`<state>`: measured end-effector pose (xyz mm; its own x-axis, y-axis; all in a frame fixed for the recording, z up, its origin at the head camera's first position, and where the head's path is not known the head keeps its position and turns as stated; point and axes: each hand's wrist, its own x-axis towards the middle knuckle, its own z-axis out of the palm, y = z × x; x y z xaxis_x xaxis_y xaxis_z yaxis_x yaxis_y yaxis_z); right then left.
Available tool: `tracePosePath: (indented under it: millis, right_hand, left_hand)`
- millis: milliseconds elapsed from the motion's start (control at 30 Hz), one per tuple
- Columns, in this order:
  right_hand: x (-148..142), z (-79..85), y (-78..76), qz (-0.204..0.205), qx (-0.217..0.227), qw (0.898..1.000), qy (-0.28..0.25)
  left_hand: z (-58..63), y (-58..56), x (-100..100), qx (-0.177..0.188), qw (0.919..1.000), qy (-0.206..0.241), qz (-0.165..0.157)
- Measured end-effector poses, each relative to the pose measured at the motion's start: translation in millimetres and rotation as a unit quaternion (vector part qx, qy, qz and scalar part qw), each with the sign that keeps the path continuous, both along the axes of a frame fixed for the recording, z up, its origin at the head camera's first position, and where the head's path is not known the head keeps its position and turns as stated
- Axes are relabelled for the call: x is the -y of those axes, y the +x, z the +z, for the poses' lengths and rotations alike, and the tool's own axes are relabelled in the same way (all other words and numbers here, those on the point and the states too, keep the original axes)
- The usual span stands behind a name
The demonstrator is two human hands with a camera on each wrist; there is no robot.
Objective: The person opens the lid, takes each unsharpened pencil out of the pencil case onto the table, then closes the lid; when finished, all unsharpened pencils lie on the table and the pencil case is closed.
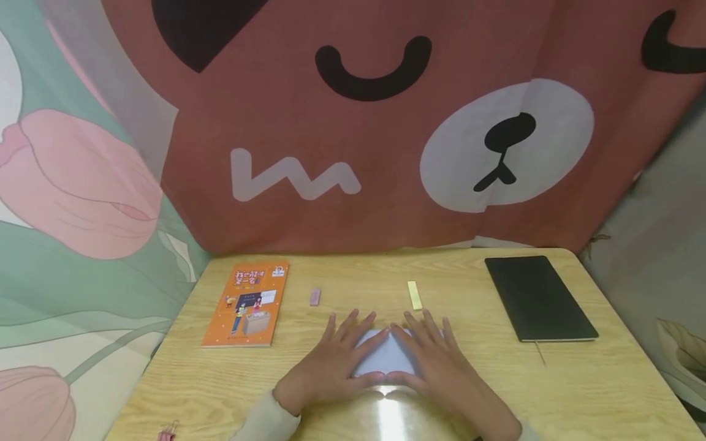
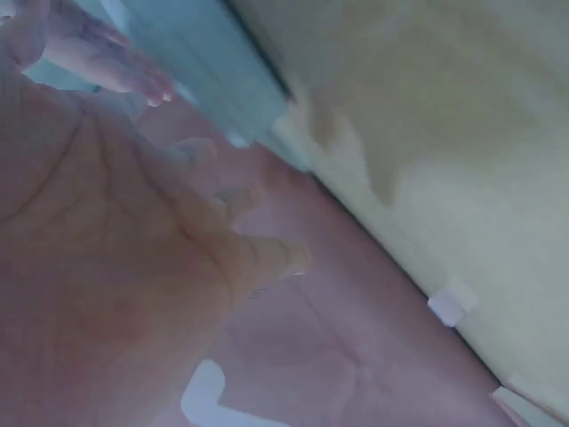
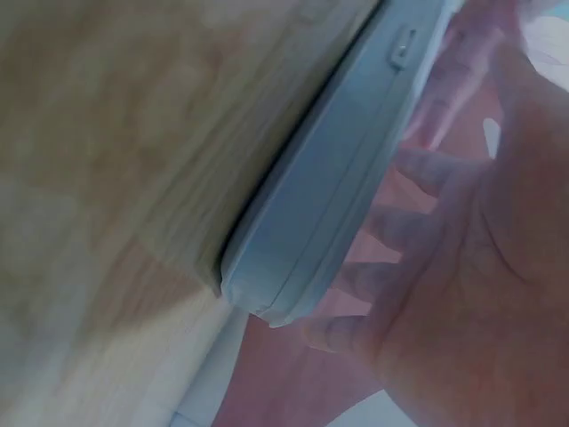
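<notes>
A light blue case (image 1: 384, 361) with a flat top lies on the table at the front middle. Its side, with a small latch-like detail, shows in the right wrist view, where the case (image 3: 311, 187) rests on the wood. Both hands are spread over it. My left hand (image 1: 339, 361) lies across its left part with straight fingers, and my right hand (image 1: 438, 361) mirrors it on the right part. Thumbs meet near the case's front edge and index fingertips come together at its back, framing a triangle of blue. In the left wrist view the left palm (image 2: 116, 231) faces the case's side.
On the wooden table (image 1: 353, 269), an orange book (image 1: 245, 306) lies left and a black notebook (image 1: 540, 300) right. Behind the hands are a small pinkish block (image 1: 315, 297) and a yellow strip (image 1: 415, 295). A pink binder clip (image 1: 167, 433) sits at the front left edge.
</notes>
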<state>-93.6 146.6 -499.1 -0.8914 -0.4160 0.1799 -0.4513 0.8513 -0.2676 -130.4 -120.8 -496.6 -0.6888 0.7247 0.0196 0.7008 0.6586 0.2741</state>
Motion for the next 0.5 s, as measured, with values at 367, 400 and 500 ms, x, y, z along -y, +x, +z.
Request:
tracePosePath:
  millis: [367, 400, 500]
  right_hand:
    - [-20.1, -0.7, 6.1, 0.014, 0.066, 0.998, -0.018]
    - [-22.5, -0.5, 5.3, 0.016, 0.072, 0.997, -0.019]
    - [-28.6, 0.9, 2.3, 0.029, 0.066, 0.997, -0.023]
  left_hand:
    - [-5.8, 6.9, 0.0, -0.024, 0.9996, -0.012, -0.013]
    - [-6.0, 6.5, 0.0, -0.033, 0.9992, -0.016, -0.017]
    - [-5.2, 5.0, -0.3, -0.075, 0.9964, -0.025, -0.033]
